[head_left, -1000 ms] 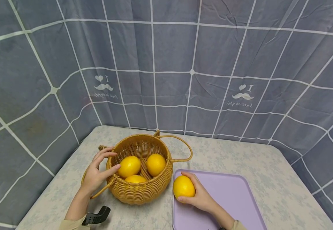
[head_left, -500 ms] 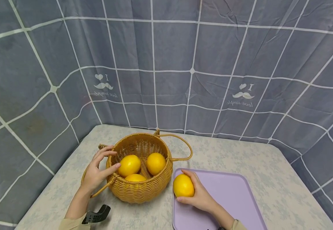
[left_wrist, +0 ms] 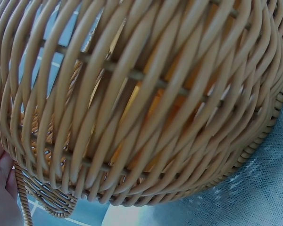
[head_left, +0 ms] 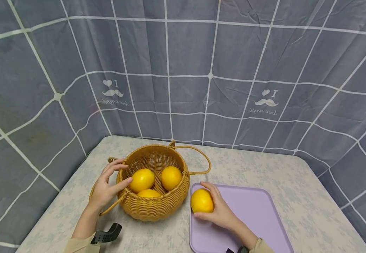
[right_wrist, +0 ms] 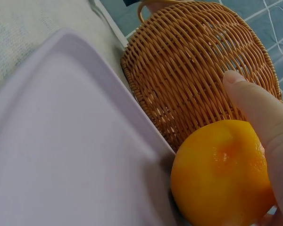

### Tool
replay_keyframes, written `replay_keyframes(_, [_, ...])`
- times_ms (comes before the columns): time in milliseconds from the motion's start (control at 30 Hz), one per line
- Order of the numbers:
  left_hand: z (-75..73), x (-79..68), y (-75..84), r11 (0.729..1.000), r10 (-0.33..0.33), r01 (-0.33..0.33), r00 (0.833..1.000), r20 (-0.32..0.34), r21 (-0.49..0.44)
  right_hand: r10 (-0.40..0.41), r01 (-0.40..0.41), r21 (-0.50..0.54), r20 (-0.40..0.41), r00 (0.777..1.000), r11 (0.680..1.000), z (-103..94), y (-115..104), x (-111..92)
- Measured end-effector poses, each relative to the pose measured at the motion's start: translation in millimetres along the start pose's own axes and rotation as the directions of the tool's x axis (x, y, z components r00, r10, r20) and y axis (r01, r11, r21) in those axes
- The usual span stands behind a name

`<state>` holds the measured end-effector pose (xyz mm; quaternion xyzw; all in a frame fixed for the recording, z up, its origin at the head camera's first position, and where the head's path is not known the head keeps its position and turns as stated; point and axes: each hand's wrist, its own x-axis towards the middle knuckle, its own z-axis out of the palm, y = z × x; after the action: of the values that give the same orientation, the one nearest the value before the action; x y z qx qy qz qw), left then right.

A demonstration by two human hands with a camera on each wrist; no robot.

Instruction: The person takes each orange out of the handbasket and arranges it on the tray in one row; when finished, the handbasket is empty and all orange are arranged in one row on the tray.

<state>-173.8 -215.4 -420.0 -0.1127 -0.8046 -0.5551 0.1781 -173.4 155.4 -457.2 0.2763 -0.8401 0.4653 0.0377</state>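
Observation:
In the head view my left hand (head_left: pixel 105 188) holds the left rim of a round wicker basket (head_left: pixel 154 211), thumb and fingertips over the edge. Inside the basket sit three yellow-orange oranges, one at the left (head_left: pixel 142 180), one at the right (head_left: pixel 171 178), and a front one (head_left: pixel 149 193) partly hidden by the rim. My right hand (head_left: pixel 219 209) grips another orange (head_left: pixel 201 200) at the left edge of a lilac tray (head_left: pixel 249 214). In the right wrist view the thumb (right_wrist: pixel 254 101) stands over that orange (right_wrist: pixel 221 174), its dimpled end showing.
The basket's right handle (head_left: pixel 206 161) leans outward over the pale floral tabletop (head_left: pixel 249 165); its left handle (head_left: pixel 110 209) hangs beside my left wrist. The tray stands close to the basket's right side. A grey checked curtain (head_left: pixel 189 95) encloses the table at the back and sides.

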Motion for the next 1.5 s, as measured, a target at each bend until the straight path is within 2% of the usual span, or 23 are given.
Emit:
replay_keyframes(233, [-1.0,1.0,0.9,1.000,-0.013,0.013,1.000,-0.002,0.006,0.045,-0.045,0.035,0.003,0.999,0.998,-1.2,14.4,3.3])
replay_keyframes(667, [-0.1,0.2,-0.6,1.000,-0.018,0.018,1.000,-0.007,0.011,-0.066,0.068,0.035,-0.052,0.996,0.997,-15.1,2.8,11.5])
replay_keyframes(800, [-0.2,-0.1,-0.3,1.000,-0.018,0.018,1.000,-0.006,0.010,-0.050,0.055,0.045,-0.087,0.995,0.997,-19.7,-9.2,15.9])
replay_keyframes(1033, [-0.2,0.2,0.8,1.000,-0.017,0.017,1.000,-0.001,0.005,0.019,-0.003,0.105,-0.151,0.988,0.994,-32.2,-50.0,21.4])
replay_keyframes(1200, [-0.1,0.4,1.0,1.000,-0.020,0.020,1.000,0.002,0.005,0.030,-0.011,0.107,-0.186,0.982,0.994,-37.2,-62.5,27.9])
replay_keyframes(1500, [-0.1,0.4,0.1,1.000,-0.008,0.008,1.000,0.000,0.006,-0.001,0.023,0.144,-0.155,0.988,0.989,-41.9,-82.6,48.2])
